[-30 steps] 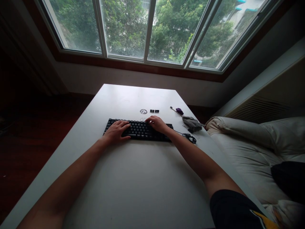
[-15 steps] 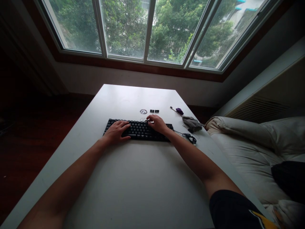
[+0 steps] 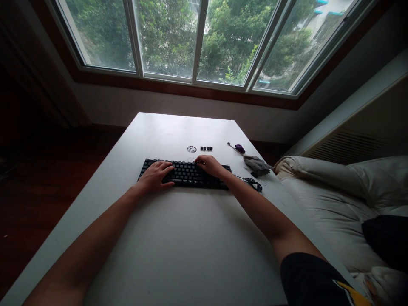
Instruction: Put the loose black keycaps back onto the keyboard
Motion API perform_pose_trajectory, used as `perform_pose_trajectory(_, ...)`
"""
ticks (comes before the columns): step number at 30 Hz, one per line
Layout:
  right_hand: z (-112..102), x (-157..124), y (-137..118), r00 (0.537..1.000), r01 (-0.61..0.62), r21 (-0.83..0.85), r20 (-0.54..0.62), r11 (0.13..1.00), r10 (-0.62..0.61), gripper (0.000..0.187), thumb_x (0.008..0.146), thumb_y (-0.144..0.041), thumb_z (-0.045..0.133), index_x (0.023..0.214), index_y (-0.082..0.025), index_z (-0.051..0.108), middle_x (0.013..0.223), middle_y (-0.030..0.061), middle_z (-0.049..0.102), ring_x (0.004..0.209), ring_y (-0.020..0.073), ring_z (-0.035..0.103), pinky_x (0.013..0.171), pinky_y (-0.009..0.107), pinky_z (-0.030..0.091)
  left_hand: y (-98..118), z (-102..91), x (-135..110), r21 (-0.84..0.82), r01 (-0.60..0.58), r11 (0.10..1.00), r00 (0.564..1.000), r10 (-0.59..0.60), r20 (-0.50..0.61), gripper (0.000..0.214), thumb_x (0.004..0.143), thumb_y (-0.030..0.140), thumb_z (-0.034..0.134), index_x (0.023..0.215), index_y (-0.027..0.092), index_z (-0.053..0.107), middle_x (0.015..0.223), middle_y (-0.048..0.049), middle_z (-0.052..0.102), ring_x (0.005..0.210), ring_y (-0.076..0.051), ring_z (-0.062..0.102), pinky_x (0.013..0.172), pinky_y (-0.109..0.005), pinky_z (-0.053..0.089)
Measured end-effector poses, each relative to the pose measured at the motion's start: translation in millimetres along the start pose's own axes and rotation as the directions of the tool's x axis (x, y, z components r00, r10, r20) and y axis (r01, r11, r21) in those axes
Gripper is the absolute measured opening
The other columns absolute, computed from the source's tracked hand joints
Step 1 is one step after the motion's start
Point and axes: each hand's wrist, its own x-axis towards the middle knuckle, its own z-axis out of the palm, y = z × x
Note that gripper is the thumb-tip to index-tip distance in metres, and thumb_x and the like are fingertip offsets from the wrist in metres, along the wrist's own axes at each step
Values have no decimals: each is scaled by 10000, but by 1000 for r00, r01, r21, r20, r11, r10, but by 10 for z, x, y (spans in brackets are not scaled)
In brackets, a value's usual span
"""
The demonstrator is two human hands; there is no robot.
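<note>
Here the keyboard (image 3: pixel 186 174) lies mid-worktop (image 3: pixel 178 238). The left hand (image 3: pixel 156 175) rests flat and released on its left end, seemingly steadying it. The right hand (image 3: pixel 210 165) curls over the top row; I cannot tell whether it pinches a key. Work there likely calls for fine fingertip control.

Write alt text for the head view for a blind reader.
A person's left hand and right hand rest on a black keyboard on a white table facing a wide window. Behind the keyboard lies a row of small black keycaps; to its right, a grey cloth and a coiled black cable.
</note>
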Motion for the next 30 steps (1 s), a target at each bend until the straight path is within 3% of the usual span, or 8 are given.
perform_pose_trajectory(9,-64,30,5,998,-54,-9,24,998,54,158,921,-177,704,1071,-158,751,1023,56,674,905,122,601,846,218,449,3,-4,3,-4,-7,1000,1000,7,-10,649,914,595,655,1458,248,582,1517,-128,550,1373,-355,502,1190,-556,376)
perform_pose_trajectory(20,-36,24,61,994,-105,129,23,986,103,149,917,-209,713,1052,-166,759,1012,39,699,899,119,640,834,212,491,-14,13,-12,6,-5,1000,1000,5,-2,649,921,595,646,1470,257,573,1536,-119,538,1382,-359,492,1199,-566,362)
perform_pose_trajectory(30,-39,65,5,996,-60,11,67,998,59,119,911,-185,716,1024,-149,732,1019,52,669,882,112,600,808,206,456,18,-18,9,-3,-5,1000,1000,5,5,650,922,592,647,1467,245,579,1533,-126,540,1377,-365,495,1194,-560,370)
